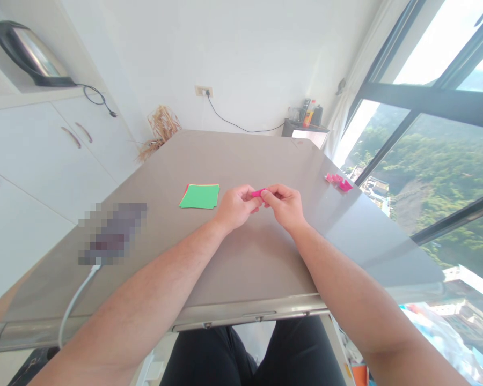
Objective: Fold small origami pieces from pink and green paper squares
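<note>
Left hand (236,206) and right hand (285,206) both closed, fingertips pinching a small pink strip (258,193) over the surface (245,262), right of green paper (201,197). Looks like fingertip folding; next move calls for steady pinch, light pressure. Pink pieces (338,181) well apart, rightward.

Bright daylight enters through the window (426,90) at right, the sky burnt out to white in the upper right. The table (261,161) has a pale bluish sheen at right and a warmer grey centre, with faint soft shading below the left hand (234,206) and right hand (285,206). The wall (245,53) looks hazy. Wide-angle distortion stretches the edges; coarse pixel blocks (112,230) mask a patch at left.
</note>
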Available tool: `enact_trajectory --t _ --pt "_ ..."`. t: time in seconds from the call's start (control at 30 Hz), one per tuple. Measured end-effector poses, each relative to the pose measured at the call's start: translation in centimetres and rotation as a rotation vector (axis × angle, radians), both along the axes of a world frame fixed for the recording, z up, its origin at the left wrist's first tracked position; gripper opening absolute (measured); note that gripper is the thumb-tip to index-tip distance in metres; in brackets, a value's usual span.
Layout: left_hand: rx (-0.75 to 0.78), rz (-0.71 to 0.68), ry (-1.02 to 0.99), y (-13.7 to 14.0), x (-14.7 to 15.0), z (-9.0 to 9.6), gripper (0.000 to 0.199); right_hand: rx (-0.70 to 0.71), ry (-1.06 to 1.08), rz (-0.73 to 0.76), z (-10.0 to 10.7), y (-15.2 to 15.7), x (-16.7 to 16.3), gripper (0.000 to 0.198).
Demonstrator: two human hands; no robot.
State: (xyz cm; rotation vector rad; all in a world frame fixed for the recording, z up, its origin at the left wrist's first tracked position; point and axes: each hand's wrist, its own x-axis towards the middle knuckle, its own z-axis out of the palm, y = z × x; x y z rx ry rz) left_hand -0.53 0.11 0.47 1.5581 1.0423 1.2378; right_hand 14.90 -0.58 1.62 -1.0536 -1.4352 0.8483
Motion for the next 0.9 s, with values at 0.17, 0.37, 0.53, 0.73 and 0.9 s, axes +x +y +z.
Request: enact_trajectory --t 0.17,0.37,0.53,0.73,0.9 --pt "0.001 0.016 -0.001 -0.13 0.08 0.08 0.020 0.023 0.000 -0.010 -0.27 0.12 -0.11 0.016" --pt "-0.002 -0.002 0.010 -0.41 0.12 0.28 0.019 0.030 0.041 0.005 -0.37 0.19 0.10 0.018" --pt "0.008 -0.005 -0.004 -0.36 0.13 0.23 0.021 0.000 0.033 0.024 -0.20 0.08 0.12 0.018" --pt "-0.002 -0.050 -0.027 -0.44 0.25 0.24 0.029 0.012 0.111 0.028 -0.20 0.05 0.01 0.012" --pt "-0.004 -0.059 -0.011 -0.65 0.33 0.52 0.033 -0.003 0.130 0.048 -0.22 0.22 0.10 0.013"
